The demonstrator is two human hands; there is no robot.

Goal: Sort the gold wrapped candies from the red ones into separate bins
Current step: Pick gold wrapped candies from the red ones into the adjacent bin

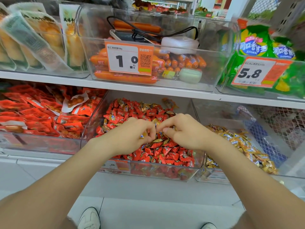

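Candy sort, mid-pick.
Small gold foil-wrapped candy [143, 135] pinched in left hand [132, 136]; right hand [184, 131] just beside, fingers curled, hold unclear. Red foil-wrapped candies [165, 152] under both, in clear plastic bin [148, 171]; gold candy pile [244, 142] right of right hand.

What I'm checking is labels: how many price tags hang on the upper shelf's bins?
2. The 1.0 tag hangs on the middle sausage bin; the 5.8 tag on the right bin of green packets. The left bin is cut off, so another may be hidden.
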